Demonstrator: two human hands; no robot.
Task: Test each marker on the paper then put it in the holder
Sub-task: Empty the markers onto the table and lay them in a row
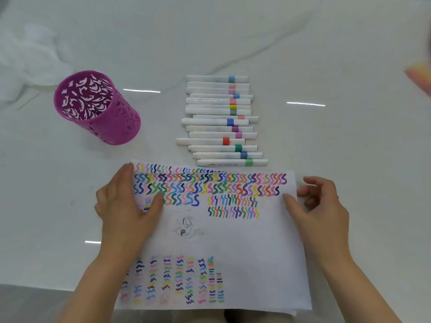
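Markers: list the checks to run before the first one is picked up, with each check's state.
1. Left hand flat on the paper, steadying it: ok.
2. Right hand holds nothing, thumb at the paper's edge: ok.
3. Markers lie in a row beyond the paper, none picked: ok.
4. Purple holder upright, mouth open, no marker inside: ok.
5. Blank space on the paper for a stroke: ok.
6. Whether the ink flows: cannot tell.
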